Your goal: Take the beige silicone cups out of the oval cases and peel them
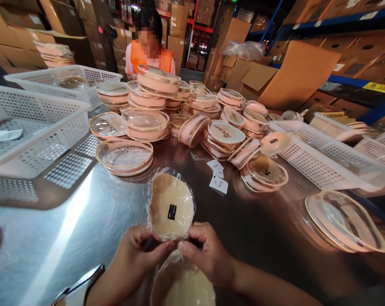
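A beige cup-shaped piece in clear film [170, 193], with a small black label, is held upright above the steel table [259, 238]. My left hand [143, 250] pinches its lower left edge. On the lower right edge, my right hand [206, 250] is closed, its thumb near the left one. Just below the hands lies a second beige wrapped piece [184, 284], partly cut off by the frame. Small white paper cards [218, 185] rest on the table beyond the hands.
Many round pink-and-clear cases [125, 155] are piled across the table's far side. White perforated baskets stand left [35, 157] and right [326, 159]. One clear case [345, 221] lies at the right. A person in an orange vest [163, 59] is across the table.
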`<state>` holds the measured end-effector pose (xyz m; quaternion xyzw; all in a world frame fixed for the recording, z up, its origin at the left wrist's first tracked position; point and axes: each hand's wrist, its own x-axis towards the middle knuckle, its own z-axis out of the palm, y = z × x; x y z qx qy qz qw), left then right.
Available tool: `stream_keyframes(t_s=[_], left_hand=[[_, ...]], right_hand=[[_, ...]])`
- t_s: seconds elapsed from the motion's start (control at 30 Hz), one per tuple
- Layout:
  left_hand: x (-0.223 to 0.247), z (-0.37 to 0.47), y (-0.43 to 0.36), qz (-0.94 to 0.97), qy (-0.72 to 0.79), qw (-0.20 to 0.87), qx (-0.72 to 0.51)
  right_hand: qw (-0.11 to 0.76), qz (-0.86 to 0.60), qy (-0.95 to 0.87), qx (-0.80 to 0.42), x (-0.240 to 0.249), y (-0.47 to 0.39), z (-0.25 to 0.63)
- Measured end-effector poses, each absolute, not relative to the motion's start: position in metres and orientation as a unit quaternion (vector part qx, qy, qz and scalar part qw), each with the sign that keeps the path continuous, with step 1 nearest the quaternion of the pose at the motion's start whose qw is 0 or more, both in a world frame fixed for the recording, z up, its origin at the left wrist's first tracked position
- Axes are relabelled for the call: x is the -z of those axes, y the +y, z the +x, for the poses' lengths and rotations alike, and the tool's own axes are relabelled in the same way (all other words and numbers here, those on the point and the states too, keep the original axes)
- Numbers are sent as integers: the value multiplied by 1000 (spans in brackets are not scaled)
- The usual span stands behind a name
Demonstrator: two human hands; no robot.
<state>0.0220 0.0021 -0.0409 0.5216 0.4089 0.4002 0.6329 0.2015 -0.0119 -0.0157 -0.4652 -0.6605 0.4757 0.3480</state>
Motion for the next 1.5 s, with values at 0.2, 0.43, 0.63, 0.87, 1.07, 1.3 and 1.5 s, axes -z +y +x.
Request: stream_keyframes(t_s=[0.2,0.43,0.63,0.87,1.07,1.3,1.5], left_hand=[[41,19,1,583,426,565,-399],[39,18,3,667,413,466,-408],[38,13,1,739,374,361,-429],[24,13,5,781,338,253,-459],[31,13,2,786,319,243,-471],[33,14,-1,656,317,559,-396],[32,22,-1,538,349,659,-392]], right_hand=[[358,-470,-626,-509,17,-10,203],[350,-466,-567,-582,19,-9,203],[316,-442,-448,-710,22,-10,203],[294,-434,-422,-740,20,-8,206],[292,-414,-447,-737,19,-8,207],[314,-356,-569,-672,13,-7,203],[345,-348,-689,-534,12,-8,200]])
